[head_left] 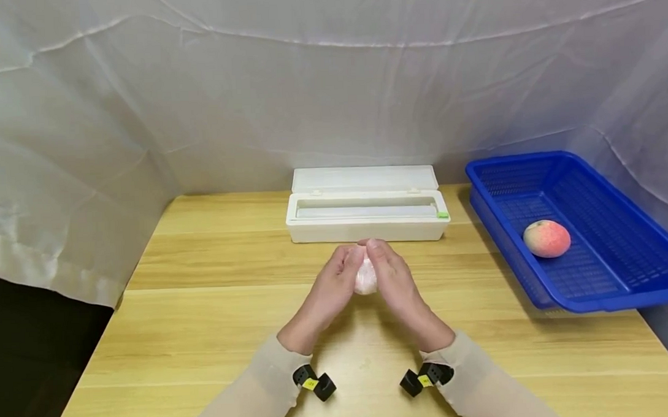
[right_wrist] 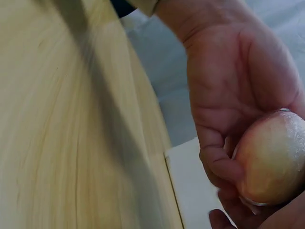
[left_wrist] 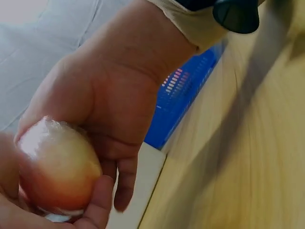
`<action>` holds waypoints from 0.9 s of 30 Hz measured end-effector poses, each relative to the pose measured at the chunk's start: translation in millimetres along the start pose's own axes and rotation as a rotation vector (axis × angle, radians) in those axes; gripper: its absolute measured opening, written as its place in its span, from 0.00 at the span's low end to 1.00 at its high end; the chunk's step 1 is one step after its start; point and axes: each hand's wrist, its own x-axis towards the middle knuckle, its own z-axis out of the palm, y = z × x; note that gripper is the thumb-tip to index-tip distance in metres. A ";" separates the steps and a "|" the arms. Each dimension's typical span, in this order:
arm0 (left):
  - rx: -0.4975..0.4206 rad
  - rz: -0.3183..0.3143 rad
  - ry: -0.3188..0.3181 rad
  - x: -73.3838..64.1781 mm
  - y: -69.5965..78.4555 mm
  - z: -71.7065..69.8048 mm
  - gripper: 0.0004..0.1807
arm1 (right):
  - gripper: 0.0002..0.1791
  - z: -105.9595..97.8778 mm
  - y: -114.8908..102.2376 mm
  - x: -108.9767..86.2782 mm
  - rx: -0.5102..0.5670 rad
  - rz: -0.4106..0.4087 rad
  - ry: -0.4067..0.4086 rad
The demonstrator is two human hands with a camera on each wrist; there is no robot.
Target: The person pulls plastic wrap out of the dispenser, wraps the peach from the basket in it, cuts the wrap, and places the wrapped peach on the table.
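Note:
A peach (head_left: 365, 278) wrapped in clear cling film is held between both hands, over the middle of the wooden table. My left hand (head_left: 333, 285) cups it from the left, and my right hand (head_left: 394, 283) from the right, with the thumbs side by side on top. In the left wrist view, the wrapped peach (left_wrist: 62, 167) shows a shiny film with creases near its upper end. Curled fingers surround its lower side. From the right wrist, the film on the peach (right_wrist: 274, 157) looks gathered at the bottom, partly hidden by fingers.
Just beyond the hands stands a long white cling film box (head_left: 368, 232), lid (head_left: 364, 178) raised, a roll (head_left: 367, 211) inside. At the right is a blue plastic basket (head_left: 504, 251) with an unwrapped peach (head_left: 547, 238) in it. A pale curtain (head_left: 330, 98) hangs behind the table (head_left: 206, 335).

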 end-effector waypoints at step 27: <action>0.034 -0.023 -0.007 -2.3 2.6 -2.9 0.28 | 0.25 1.7 2.7 3.7 0.119 0.007 -0.064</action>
